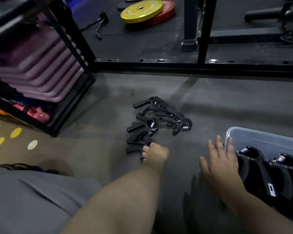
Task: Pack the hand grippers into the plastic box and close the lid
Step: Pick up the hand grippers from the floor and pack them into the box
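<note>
Down on the grey gym floor [227, 102] there's a fair bit crowding the spot: a black storage rack [85, 53] stands off to the left, stacked with purple step boards [37, 65], with pink dumbbells [38, 114] on its bottom shelf. The base rail of a black lifting frame [193, 65] runs across just behind. Beyond that rail a yellow weight plate [141, 10] lies on top of a red weight plate [166, 14]. The person's knee in grey shorts [32, 200] fills the near left corner. Nothing sits between the hands and the loose pile of hand grippers [159, 115], a tangle of black handles and steel springs in the middle of the floor. The left hand [155, 153] has reached the near end of that pile, its fingers curled round the handle of the nearest gripper [134, 148], which lies on the floor touching the others. The clear plastic box [260, 134] stands to the right, open on top, with two packed grippers [260, 168] lying side by side inside, springs pointing away. The right hand [222, 166] hangs at the box's left corner, fingers straight and spread wide, holding nothing, its outer fingers lying over the box's rim just beside the packed pair
</note>
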The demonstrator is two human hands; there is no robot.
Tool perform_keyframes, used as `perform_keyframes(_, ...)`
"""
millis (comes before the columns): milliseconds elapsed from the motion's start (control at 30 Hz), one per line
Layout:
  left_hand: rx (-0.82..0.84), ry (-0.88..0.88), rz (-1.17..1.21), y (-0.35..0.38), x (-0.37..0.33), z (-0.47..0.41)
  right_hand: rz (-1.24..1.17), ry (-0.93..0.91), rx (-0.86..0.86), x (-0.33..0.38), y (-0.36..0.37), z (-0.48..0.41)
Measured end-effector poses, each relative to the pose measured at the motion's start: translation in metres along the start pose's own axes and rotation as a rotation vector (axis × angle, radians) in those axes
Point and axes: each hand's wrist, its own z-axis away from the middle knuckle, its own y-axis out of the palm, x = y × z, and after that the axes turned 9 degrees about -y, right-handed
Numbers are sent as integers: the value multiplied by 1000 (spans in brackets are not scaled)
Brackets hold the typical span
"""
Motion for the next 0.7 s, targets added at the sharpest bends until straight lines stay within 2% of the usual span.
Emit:
perform_keyframes(100,-18,9,-52,-8,10,-36,31,-1,-9,-3,1,1)
perform_keyframes(267,4,-145,-91,6,23,-48,14,-8,-48,0,-1,2)
perform_keyframes(600,-34,35,-280,29,25,-52,-3,-1,-47,1,-2,2)
perform_keyframes(700,57,145,-302,41,33,-48,-7,1,-54,0,0,3)
